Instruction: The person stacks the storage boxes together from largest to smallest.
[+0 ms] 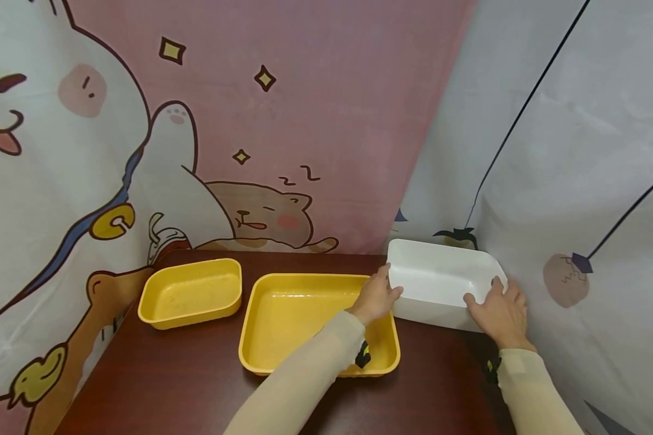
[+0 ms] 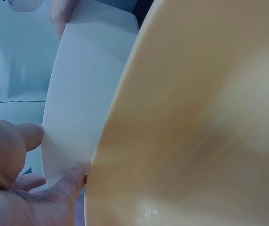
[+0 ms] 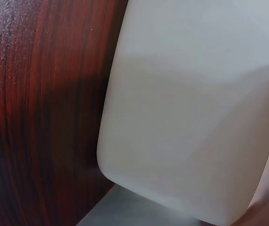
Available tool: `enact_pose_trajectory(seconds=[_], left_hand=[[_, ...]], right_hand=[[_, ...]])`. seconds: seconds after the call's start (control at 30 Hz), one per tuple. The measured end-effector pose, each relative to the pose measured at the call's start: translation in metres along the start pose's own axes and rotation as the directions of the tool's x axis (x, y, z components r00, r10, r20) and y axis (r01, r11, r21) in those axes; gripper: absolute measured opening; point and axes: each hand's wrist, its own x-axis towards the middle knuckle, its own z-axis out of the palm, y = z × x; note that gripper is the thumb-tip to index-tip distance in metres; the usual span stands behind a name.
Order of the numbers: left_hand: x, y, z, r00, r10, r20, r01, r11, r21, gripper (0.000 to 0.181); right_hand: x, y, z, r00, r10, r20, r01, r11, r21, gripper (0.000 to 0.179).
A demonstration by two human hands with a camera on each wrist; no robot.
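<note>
A white rectangular plastic bin stands at the back right of the dark wooden table. My left hand holds its left end, reaching over the yellow tray; in the left wrist view that hand's thumb touches the bin's rim and a finger lies on its wall. At the bin's right end, my right hand grips the rim, with the thumb over the front edge. The right wrist view is mostly filled by the bin's smooth outer wall, and just an edge of the hand shows there.
A large yellow tray sits mid-table under my left forearm, close beside the white bin. Farther left is a smaller yellow tray. A printed cloth hangs behind the table, and pale cloth hangs close to my right hand.
</note>
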Motion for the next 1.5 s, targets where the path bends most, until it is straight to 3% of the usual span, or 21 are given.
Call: enact_pose_trajectory(seconds=[0.23, 0.4, 0.57, 0.73, 1.5], left_hand=[[-0.001, 0.001, 0.002, 1.0, -0.016, -0.006, 0.016, 1.0, -0.025, 0.075], [-0.001, 0.001, 0.004, 1.0, -0.006, -0.017, 0.005, 0.999, -0.054, 0.072], [-0.002, 0.0, 0.002, 1.0, 0.017, -0.018, -0.017, 1.0, -0.026, 0.065], [-0.003, 0.0, 0.001, 1.0, 0.022, -0.012, -0.022, 1.0, -0.021, 0.066], [-0.006, -0.002, -0.005, 0.999, 0.039, -0.002, -0.039, 0.998, -0.038, 0.066]], right_hand=[[0.001, -0.002, -0.002, 0.999, 0.032, 0.011, -0.032, 0.999, 0.004, 0.102], [0.001, -0.003, -0.002, 0.999, 0.031, -0.026, -0.03, 0.999, 0.011, 0.097], [0.003, -0.008, -0.004, 0.996, 0.056, -0.062, -0.052, 0.997, 0.054, 0.091], [0.006, -0.01, -0.008, 0.995, 0.077, -0.056, -0.073, 0.995, 0.066, 0.098], [0.008, -0.02, -0.012, 0.99, 0.133, -0.036, -0.13, 0.989, 0.074, 0.096]])
